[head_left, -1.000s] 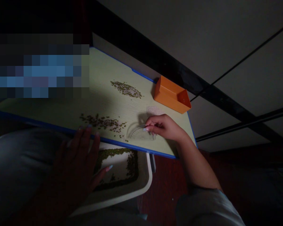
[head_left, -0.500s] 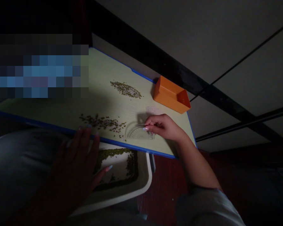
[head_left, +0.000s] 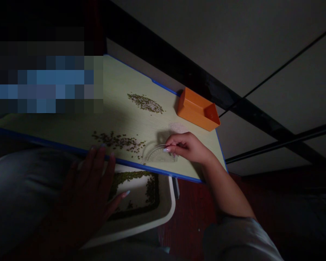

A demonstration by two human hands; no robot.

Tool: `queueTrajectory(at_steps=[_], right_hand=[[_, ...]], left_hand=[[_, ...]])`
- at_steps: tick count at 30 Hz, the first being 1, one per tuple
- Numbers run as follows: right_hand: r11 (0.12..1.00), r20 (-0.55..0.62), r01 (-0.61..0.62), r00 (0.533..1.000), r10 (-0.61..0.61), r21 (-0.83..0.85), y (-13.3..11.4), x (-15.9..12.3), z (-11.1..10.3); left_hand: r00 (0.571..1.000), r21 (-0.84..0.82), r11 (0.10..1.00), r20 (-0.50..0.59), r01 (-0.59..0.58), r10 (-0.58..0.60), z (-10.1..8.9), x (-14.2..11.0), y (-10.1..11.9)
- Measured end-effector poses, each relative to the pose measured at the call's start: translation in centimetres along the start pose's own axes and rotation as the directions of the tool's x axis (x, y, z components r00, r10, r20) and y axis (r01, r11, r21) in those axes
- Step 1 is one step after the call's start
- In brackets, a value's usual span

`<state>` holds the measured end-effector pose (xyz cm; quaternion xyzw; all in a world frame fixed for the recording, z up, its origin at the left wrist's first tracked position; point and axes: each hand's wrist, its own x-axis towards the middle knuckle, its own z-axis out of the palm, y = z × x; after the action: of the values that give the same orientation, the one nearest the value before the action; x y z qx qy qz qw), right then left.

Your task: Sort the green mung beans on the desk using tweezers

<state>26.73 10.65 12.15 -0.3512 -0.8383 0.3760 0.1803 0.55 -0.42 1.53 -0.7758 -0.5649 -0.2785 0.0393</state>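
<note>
My right hand [head_left: 186, 146] pinches a clear protractor [head_left: 160, 154] by its curved edge, between thumb and fingers. The protractor is just at the pale tabletop [head_left: 141, 125]; whether it touches cannot be made out. To its left lies a loose strip of small dark greenish grains [head_left: 119, 141] mixed with paler ones. My left hand [head_left: 89, 185], in shadow, has its fingers stretched out and thumb apart, fingertips by the table's blue front edge. It lies over part of a white basin [head_left: 170, 210] that has green grains along its inner edges. A second grain pile [head_left: 146, 103] sits farther back.
An orange open box [head_left: 198, 108] stands at the table's back right. A pinkish-white patch [head_left: 178, 127] of small pieces lies behind my right hand. Pale panels with dark strips [head_left: 217, 87] rise beyond the table. Dark red floor [head_left: 195, 206] shows at lower right. The upper left is pixelated.
My right hand and the protractor have shifted very slightly within the same spot. My left hand, the grain piles and the orange box look unchanged.
</note>
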Motion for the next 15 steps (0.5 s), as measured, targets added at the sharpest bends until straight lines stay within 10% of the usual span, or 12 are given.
queueTrajectory(at_steps=[15], right_hand=[[0.999,0.009,-0.030,0.999,0.031,-0.039,0.11,0.07,-0.13]], left_hand=[[1.000,0.002,1.000,0.005,-0.011,0.011,0.11,-0.03,-0.04]])
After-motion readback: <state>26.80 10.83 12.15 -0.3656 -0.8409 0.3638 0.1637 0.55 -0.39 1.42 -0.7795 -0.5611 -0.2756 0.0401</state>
